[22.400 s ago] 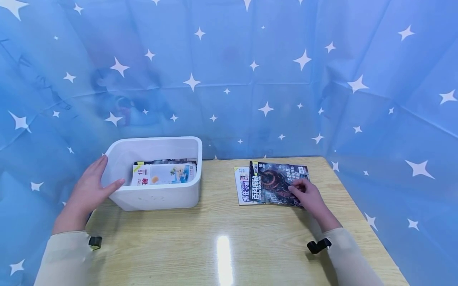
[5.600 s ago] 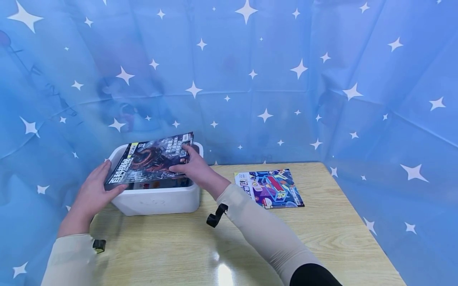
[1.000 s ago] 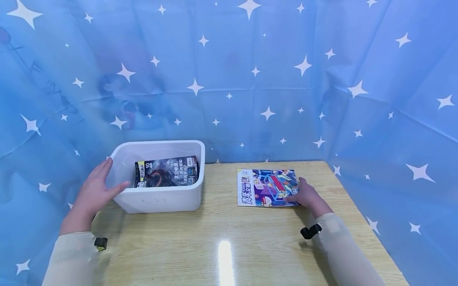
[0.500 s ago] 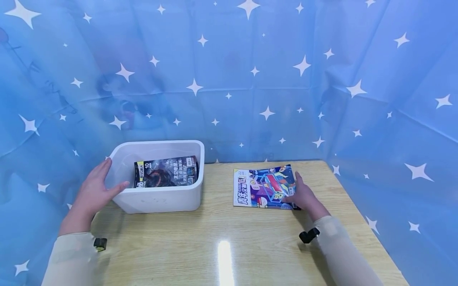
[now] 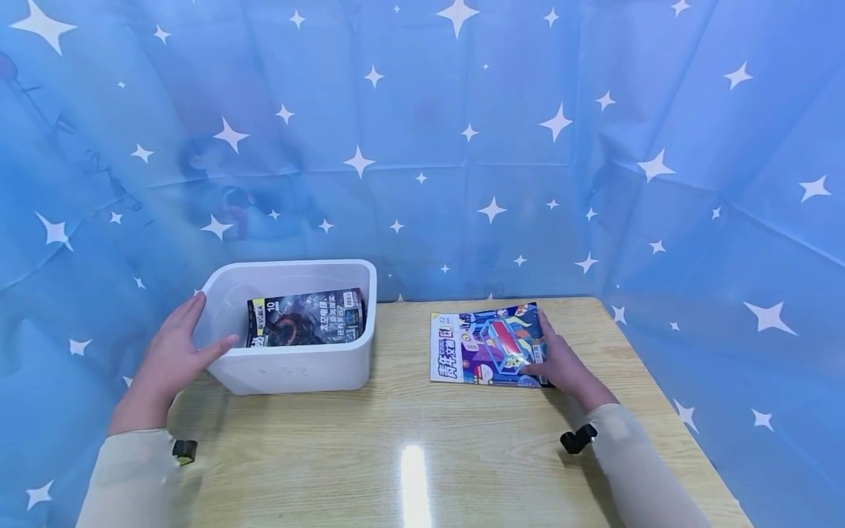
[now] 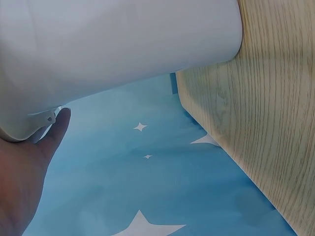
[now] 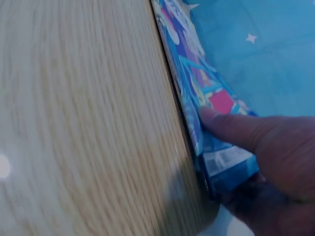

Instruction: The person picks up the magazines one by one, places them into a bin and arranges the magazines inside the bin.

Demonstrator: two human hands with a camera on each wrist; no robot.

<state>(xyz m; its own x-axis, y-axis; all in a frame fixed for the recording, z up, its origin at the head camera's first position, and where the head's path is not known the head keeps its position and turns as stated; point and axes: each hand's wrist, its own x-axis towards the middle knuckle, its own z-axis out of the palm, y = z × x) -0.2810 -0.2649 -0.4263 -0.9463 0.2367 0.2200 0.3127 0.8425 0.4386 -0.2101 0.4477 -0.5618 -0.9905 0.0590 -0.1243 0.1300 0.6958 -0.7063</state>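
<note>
A white plastic bin [image 5: 290, 370] stands on the left of the table. My left hand [image 5: 173, 352] holds its left end, thumb over the front rim and fingers along the side; the left wrist view shows a fingertip at the rim's outer edge. Inside the bin lie magazines, a dark magazine [image 5: 310, 319] with a space picture uppermost. On the right, a colourful magazine [image 5: 485, 345] with a white left strip lies on the table. My right hand [image 5: 564, 367] pinches its right edge, thumb [image 7: 231, 130] on the cover and other fingers mostly hidden beneath.
The wooden table [image 5: 317, 455] has its right edge beyond my right forearm. A blue curtain [image 5: 422, 110] with white stars stands close behind and on both sides. Light glares off the table's front middle.
Earlier, the dark magazine went from the right pile into the bin, carried by my right hand. In the last second, the colourful magazine has shifted slightly left and tilted. The left hand stays put.
</note>
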